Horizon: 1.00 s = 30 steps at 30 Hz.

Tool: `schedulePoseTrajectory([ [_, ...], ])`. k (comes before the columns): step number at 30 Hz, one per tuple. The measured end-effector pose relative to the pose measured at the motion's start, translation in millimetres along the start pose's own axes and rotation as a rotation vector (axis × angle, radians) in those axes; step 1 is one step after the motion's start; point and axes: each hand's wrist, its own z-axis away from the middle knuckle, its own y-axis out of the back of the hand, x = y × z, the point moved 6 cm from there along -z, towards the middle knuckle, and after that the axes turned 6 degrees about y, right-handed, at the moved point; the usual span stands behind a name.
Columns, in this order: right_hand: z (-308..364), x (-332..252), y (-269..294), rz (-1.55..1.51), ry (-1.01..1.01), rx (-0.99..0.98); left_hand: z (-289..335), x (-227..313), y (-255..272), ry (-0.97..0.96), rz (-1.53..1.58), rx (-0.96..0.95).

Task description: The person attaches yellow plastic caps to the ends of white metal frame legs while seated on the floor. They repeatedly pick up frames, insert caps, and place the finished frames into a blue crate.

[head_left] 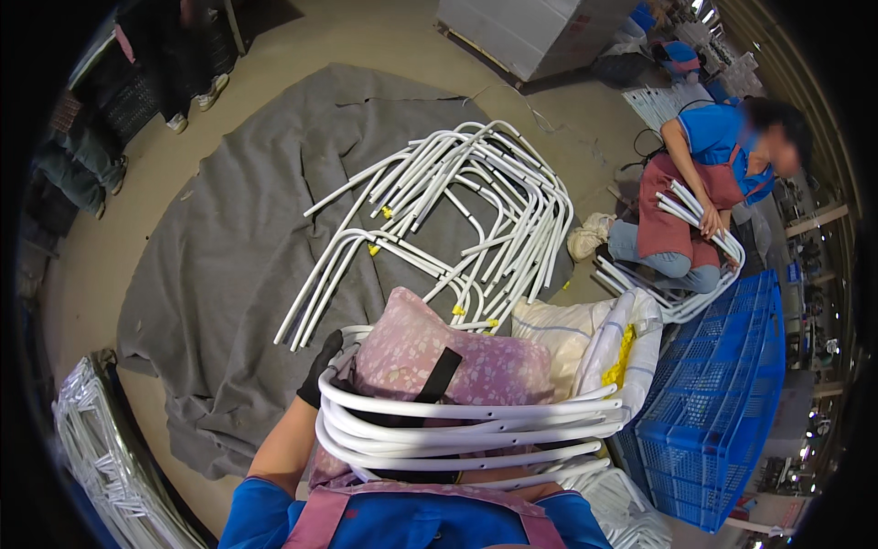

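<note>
Your left hand, in a black glove, is clamped on the left bend of several white tubes, which lie stacked across your lap, reaching from that hand toward your right. Your right hand is mostly covered by the tubes, so you cannot tell whether it grips them. Just beyond the hands, a pink floral cloth covers your lap, crossed by a black strap. Farther ahead of the hands, a loose pile of bent white frames lies on a grey blanket spread over the floor, with small yellow pieces on some of the frames. To the right of the hands, just past the tube ends, is a white sack with a yellow bundle at its mouth, and beyond it a blue crate. Ahead and to the right, well apart from your hands, a seated co-worker in a blue shirt and pink apron holds more bent tubes. Well to the left of your hands lies a plastic-wrapped bundle.
</note>
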Motion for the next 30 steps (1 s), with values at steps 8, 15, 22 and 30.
schedulePoseTrajectory([
  [8,-32.5,65.7,17.3,0.125,-0.123,0.080,-13.2,14.2,-5.8,0.051,0.010,0.031],
  [15,-11.4,57.5,25.5,0.078,-0.101,0.090,-21.5,21.3,-14.6,0.068,0.006,0.039],
  [22,100.1,-32.6,35.7,-0.165,0.030,-0.100,-25.6,30.8,-32.2,-0.015,-0.072,-0.170],
  [30,263.8,-163.6,54.2,-0.477,0.209,-0.629,-22.1,19.0,-17.3,-0.023,-0.449,-0.078],
])
